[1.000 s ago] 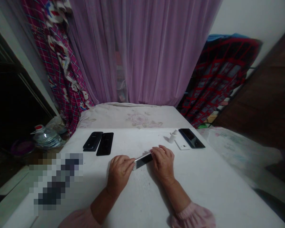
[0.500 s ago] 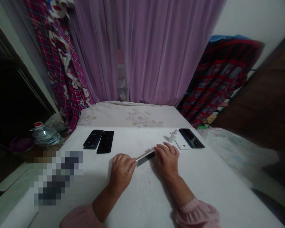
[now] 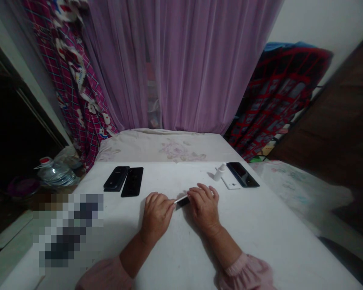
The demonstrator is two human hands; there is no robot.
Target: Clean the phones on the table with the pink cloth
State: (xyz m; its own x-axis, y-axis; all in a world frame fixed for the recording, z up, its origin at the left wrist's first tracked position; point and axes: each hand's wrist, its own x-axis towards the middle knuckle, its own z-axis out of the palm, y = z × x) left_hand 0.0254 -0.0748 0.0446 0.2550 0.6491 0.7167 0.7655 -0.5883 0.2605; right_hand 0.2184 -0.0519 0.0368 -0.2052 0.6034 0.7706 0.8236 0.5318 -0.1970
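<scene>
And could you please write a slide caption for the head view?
Left hand and right hand hold a white-edged phone over a white table, a small white bottle beyond.

Both ends of the slim phone (image 3: pixel 182 202) are hidden from us: the left hand (image 3: pixel 157 215) covers one, the right hand (image 3: pixel 205 208) the other. The white bottle (image 3: pixel 219 172) hides part of the white phone (image 3: pixel 233 185). We cannot read the small mark on the dark phone (image 3: pixel 117 177) at left. A pixelated patch (image 3: pixel 71 229) blurs what lies along that side of the bench (image 3: pixel 175 257). The bottom edge cuts off both pink sleeves (image 3: pixel 109 276) for us, and the top edge the purple curtain (image 3: pixel 205 68).
</scene>
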